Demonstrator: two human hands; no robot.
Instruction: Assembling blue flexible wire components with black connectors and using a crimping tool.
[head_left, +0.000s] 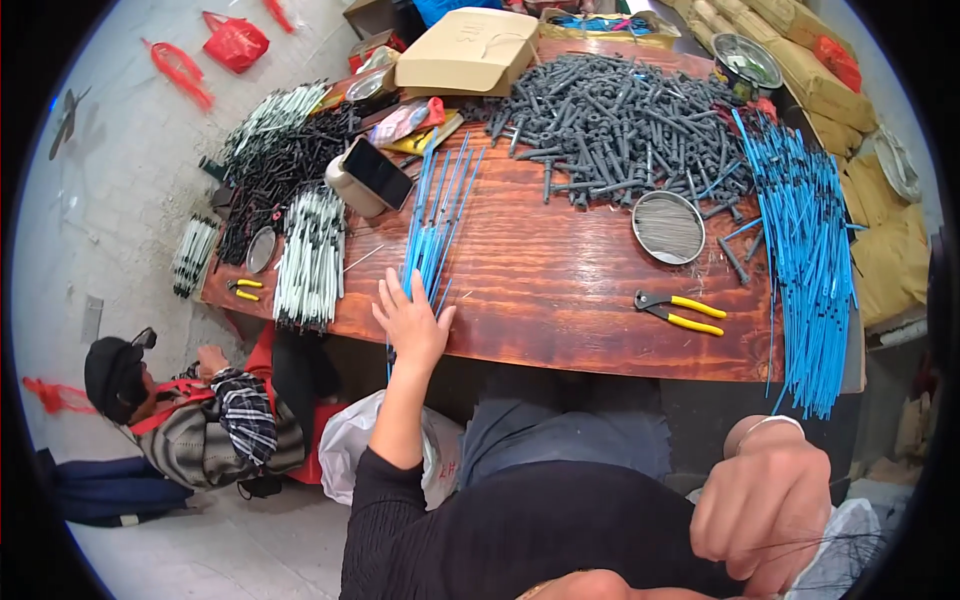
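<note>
My left hand (414,325) is at the table's front edge with its fingers spread, its fingertips at the lower ends of a small bunch of thin blue rods (432,215) with dark fittings. Whether the hand touches them I cannot tell. My right hand (765,500), a bracelet at its wrist, is off the table at the lower right. Its fingers are curled closed, and what they may hold is hidden. Fine dark strands (815,552) show beside it. Near that hand, a large bundle of blue rods (808,290) overhangs the table's right front corner.
On the wooden table (560,270) lie yellow-handled pliers (682,312), a round tin of thin pins (668,228), a heap of grey plastic pieces (620,120), a phone (376,172) and white rod bundles (310,255). A person (210,410) sits at the left.
</note>
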